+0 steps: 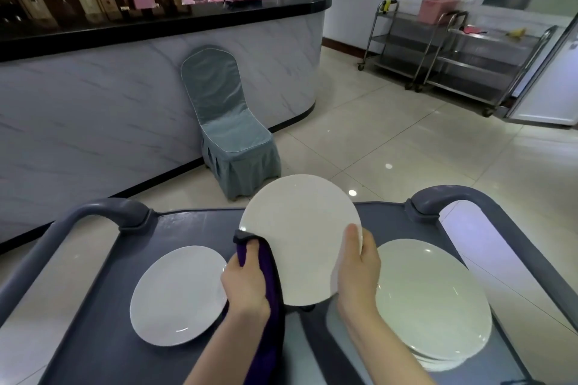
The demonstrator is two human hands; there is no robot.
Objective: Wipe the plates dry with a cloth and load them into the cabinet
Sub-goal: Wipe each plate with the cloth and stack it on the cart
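My left hand [245, 286] has its fingers [250, 251] curled round a dark purple cloth [272, 291], pressing it against the lower left rim of a white plate [300, 237]. My right hand [356, 269] grips the same plate at its lower right edge. The thumb lies on the face; the other fingers are behind it, where I cannot see them. The plate is tilted up above the grey surface [200, 228] of a cart [119, 212]. A single plate [178, 294] lies flat on the surface to the left, and a stack of plates [434, 300] sits to the right. Beyond the cart, a covered chair [231, 134] stands against a pale bar [93, 109].
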